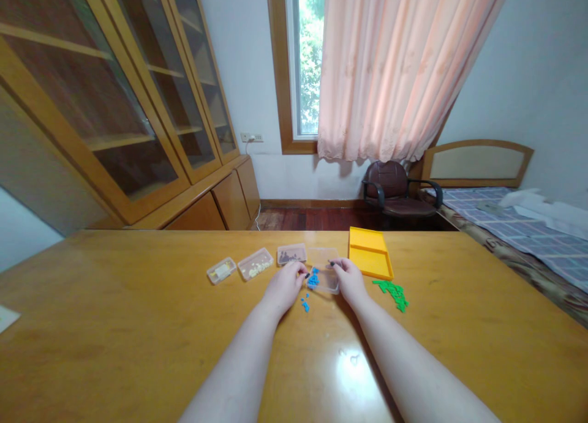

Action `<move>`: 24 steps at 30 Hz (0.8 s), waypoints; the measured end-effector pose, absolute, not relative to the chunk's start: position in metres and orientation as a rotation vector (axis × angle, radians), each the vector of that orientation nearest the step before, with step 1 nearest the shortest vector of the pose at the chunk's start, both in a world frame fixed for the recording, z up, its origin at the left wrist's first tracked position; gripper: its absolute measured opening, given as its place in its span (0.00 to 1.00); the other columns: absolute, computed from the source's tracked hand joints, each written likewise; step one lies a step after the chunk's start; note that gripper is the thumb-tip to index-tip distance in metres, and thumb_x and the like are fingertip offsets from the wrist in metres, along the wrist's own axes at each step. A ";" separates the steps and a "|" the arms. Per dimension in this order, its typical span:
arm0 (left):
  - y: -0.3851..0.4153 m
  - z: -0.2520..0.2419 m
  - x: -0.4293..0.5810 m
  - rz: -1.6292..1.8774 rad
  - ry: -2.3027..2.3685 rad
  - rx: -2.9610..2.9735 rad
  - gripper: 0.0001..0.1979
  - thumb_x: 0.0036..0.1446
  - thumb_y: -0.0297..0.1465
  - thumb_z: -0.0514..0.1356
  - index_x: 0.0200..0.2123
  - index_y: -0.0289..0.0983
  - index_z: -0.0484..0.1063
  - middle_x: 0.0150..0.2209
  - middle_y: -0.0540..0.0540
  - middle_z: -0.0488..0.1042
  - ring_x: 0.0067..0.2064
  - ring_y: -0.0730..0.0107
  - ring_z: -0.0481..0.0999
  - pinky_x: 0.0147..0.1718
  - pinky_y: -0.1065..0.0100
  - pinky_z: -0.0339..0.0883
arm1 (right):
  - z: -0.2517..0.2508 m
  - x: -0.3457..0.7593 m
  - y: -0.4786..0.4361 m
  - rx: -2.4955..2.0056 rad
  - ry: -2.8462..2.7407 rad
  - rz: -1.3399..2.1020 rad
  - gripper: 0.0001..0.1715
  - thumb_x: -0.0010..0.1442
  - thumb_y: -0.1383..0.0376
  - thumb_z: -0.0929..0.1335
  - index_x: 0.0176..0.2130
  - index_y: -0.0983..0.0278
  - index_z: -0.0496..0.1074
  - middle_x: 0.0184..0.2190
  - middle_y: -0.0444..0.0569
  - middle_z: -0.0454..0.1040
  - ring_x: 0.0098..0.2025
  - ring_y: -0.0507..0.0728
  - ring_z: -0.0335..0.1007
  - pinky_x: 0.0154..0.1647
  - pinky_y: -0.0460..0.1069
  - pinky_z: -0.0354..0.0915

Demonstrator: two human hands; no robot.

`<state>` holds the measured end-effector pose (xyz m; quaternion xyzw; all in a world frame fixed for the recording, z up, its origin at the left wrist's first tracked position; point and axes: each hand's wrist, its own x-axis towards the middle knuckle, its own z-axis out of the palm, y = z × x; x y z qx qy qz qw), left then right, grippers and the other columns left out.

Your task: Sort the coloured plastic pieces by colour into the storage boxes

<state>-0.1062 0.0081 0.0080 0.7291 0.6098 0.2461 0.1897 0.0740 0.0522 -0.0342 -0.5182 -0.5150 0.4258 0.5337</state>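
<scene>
A clear plastic box point(328, 282) with blue pieces point(313, 279) at its left side stands between my hands, its clear lid raised behind it. My left hand point(289, 283) is at the box's left edge, fingers pinched on a small dark thing too small to name. At the right edge, my right hand point(349, 279) is closed with a dark spot at its fingertips; what it holds, if anything, is too small to tell. A few loose blue pieces point(305, 306) lie on the table in front of the box.
On the wooden table point(138, 325), three small boxes stand at the left: one with yellow and white items point(221, 270), one with cream pieces point(255, 264), one with dark pieces point(291, 254). To the right are an open yellow case point(370, 253) and green pieces point(394, 293).
</scene>
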 end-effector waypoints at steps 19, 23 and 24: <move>0.003 0.009 -0.118 0.136 1.685 2.068 0.06 0.48 0.29 0.58 0.31 0.39 0.74 0.32 0.49 0.77 0.33 0.71 0.73 0.31 0.73 0.61 | -0.036 0.074 0.053 -1.256 -1.243 0.992 0.12 0.46 0.59 0.64 0.29 0.63 0.72 0.29 0.49 0.77 0.35 0.58 0.70 0.39 0.51 0.64; 0.001 0.010 -0.117 0.100 1.703 2.092 0.06 0.50 0.31 0.57 0.30 0.39 0.74 0.32 0.48 0.77 0.32 0.70 0.73 0.30 0.72 0.60 | -0.039 0.074 0.053 -1.248 -1.247 0.994 0.13 0.47 0.59 0.65 0.30 0.64 0.72 0.30 0.49 0.76 0.35 0.58 0.70 0.39 0.51 0.63; 0.001 0.010 -0.117 0.090 1.707 2.095 0.06 0.50 0.31 0.57 0.29 0.38 0.74 0.32 0.47 0.77 0.32 0.70 0.73 0.30 0.72 0.60 | -0.039 0.075 0.053 -1.247 -1.247 0.996 0.13 0.47 0.59 0.65 0.30 0.64 0.72 0.30 0.49 0.76 0.35 0.58 0.71 0.40 0.51 0.63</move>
